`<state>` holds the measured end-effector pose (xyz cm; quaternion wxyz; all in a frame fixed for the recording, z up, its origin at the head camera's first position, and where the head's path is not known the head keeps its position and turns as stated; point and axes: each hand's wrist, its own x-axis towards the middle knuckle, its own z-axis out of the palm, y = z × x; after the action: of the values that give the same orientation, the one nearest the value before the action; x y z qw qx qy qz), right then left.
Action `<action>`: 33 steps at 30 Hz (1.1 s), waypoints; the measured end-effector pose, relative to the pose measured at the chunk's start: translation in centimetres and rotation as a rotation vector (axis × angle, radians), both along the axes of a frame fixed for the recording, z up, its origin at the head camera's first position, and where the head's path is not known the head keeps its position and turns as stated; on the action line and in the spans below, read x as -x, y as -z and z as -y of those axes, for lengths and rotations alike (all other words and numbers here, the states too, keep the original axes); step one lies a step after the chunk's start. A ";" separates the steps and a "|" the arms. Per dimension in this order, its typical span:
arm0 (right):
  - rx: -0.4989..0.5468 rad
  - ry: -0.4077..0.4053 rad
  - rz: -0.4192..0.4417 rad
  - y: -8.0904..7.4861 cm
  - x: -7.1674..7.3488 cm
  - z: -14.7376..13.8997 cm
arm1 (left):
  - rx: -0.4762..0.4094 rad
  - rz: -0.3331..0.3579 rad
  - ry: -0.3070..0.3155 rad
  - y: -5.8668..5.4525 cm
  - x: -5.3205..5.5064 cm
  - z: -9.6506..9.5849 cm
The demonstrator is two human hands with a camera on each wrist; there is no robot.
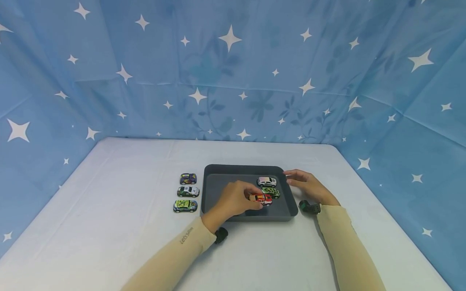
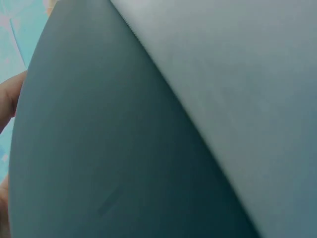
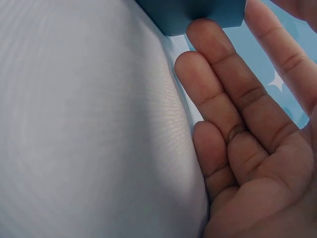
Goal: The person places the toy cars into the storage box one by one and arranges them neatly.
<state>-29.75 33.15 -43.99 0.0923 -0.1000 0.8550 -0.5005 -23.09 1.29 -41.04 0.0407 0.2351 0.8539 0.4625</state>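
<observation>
Over the grey tray (image 1: 223,182), my left hand (image 1: 234,199) pinches a red and orange toy car (image 1: 266,199) between thumb and fingers. Whether the car touches the tray floor, I cannot tell. Just beyond it in the tray are a green toy car (image 1: 271,192) and a white and pink toy car (image 1: 267,182). My right hand (image 1: 308,186) rests by the tray's right rim, its fingers loosely extended. The right wrist view has a fingertip (image 3: 208,37) against the tray wall (image 3: 198,15). The tray's wall (image 2: 99,124) hides most of the left hand in the left wrist view.
Left of the tray, three toy cars stand in a column on the white table: a purple one (image 1: 188,178), a white and green one (image 1: 188,191) and a yellow-green and blue one (image 1: 185,205). A blue star-patterned curtain (image 1: 255,101) hangs behind the table.
</observation>
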 end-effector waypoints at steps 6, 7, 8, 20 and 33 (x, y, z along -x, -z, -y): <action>-0.003 -0.003 0.004 -0.1 -0.1 0.1 | 0.007 0.009 -0.006 -0.1 -0.2 -1.2; -0.001 -0.004 0.004 -0.1 -0.1 0.1 | 0.007 0.015 -0.009 -0.1 -0.2 -1.3; 0.000 -0.005 0.004 -0.1 -0.2 0.1 | 0.010 0.018 -0.014 -0.1 -0.2 -1.5; -0.018 -0.003 -0.002 -0.1 -0.1 0.1 | 0.125 0.021 -0.074 -0.1 0.1 -3.5; -0.001 -0.003 -0.009 0.1 0.0 0.0 | 0.267 0.021 -0.150 -0.2 0.5 -5.5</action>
<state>-29.71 33.14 -44.09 0.0895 -0.1034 0.8555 -0.4994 -23.56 6.82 -40.87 0.0459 0.1581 0.9225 0.3491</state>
